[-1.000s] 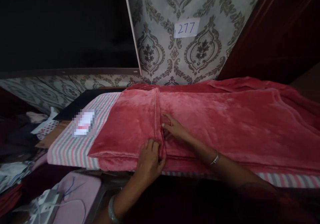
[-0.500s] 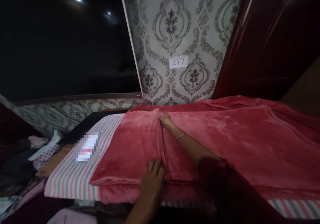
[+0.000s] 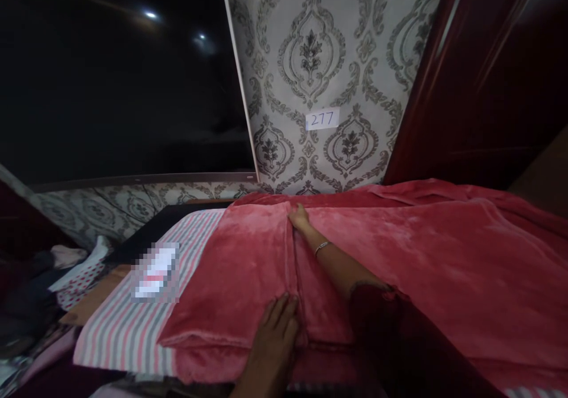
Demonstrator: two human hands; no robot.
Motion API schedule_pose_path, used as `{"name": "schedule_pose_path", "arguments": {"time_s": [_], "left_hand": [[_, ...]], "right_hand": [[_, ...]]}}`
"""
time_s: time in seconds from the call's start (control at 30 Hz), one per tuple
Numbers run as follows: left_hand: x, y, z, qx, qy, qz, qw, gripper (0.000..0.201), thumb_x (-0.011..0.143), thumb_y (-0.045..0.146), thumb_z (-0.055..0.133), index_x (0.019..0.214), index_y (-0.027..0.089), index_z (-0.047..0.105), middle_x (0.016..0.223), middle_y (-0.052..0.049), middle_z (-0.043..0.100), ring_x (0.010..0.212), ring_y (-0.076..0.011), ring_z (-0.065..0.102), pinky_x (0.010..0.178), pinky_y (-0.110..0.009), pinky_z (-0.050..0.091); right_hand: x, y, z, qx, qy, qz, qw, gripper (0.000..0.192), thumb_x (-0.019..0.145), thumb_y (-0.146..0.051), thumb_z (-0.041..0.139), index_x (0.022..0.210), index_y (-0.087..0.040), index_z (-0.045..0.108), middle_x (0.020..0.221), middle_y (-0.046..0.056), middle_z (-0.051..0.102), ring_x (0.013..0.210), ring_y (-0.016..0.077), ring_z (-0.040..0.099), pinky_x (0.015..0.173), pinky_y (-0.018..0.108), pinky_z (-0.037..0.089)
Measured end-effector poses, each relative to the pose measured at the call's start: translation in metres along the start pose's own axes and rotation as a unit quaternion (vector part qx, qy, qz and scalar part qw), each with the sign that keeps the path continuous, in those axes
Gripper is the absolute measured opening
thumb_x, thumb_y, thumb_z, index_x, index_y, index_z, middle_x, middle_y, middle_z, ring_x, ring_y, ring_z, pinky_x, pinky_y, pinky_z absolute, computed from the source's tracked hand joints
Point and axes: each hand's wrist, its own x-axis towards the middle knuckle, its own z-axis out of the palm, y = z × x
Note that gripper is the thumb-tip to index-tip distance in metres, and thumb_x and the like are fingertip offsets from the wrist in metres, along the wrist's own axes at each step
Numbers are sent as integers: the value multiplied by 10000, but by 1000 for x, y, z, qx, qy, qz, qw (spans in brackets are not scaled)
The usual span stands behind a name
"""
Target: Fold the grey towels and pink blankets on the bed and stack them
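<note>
A red plush blanket (image 3: 381, 256) lies spread out, with its left part folded over so that the flap's edge runs down the middle. My right hand (image 3: 300, 217), with a bracelet on the wrist, is at the far end of that edge, its fingers closed on the blanket. Nearer to me, my left hand (image 3: 277, 333) rests flat on the flap beside the same edge, fingers stretched forward. Under the blanket is a striped cloth (image 3: 119, 333) in pink, grey and white, showing at the left.
A white, blurred-out item (image 3: 156, 271) lies on the striped cloth. Behind are a large dark TV screen (image 3: 124, 90), patterned wallpaper with a paper label (image 3: 322, 119) reading 277, and a dark red glossy panel (image 3: 465, 90). Clothes (image 3: 77, 280) are heaped at left.
The whole view has shifted slightly, with everything sitting a little lower and to the right. Both hands keep nearly the same places on the blanket.
</note>
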Motion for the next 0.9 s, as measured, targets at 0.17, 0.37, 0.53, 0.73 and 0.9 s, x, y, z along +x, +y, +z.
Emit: {"name": "schedule_pose_path", "arguments": {"time_s": [0.17,0.37,0.53,0.73,0.9], "left_hand": [[1,4,1,39,42,-3,998,503,713,-7,461,1147,152,658,1338,-157,669,1300,-256,596,1070,-432,525],[2,0,-11,63,-10,26,998,459,795,91,507,1235,158,619,1385,-164,635,1308,-255,591,1049,-404,545],[-7,-2,-12,-10,-70,-1,998,445,851,176,595,1294,211,613,1452,-132,584,1378,-257,525,1128,-416,482],[48,-46,-84,-265,-214,-90,936,454,946,381,540,1393,307,582,1441,-42,611,1280,-197,605,1087,-331,495],[145,-166,-90,-157,-195,-258,933,493,974,293,385,1385,107,583,1473,-153,564,1350,-238,544,1185,-384,381]], "right_hand": [[14,-12,-3,26,8,42,999,596,914,-384,610,1444,-134,503,1278,202,666,1176,267,663,939,325,535],[22,-14,-3,44,-1,41,998,339,870,-287,655,1159,-125,721,1112,143,743,1034,232,712,818,239,531],[21,-5,2,49,12,35,998,200,861,-248,634,942,-142,783,984,112,770,904,203,723,711,204,501],[25,3,6,56,20,20,998,173,818,-238,651,885,-155,788,923,90,772,841,181,713,664,193,474],[28,4,8,59,18,11,998,247,835,-343,627,803,-149,774,743,75,737,736,187,689,624,215,454]]}}
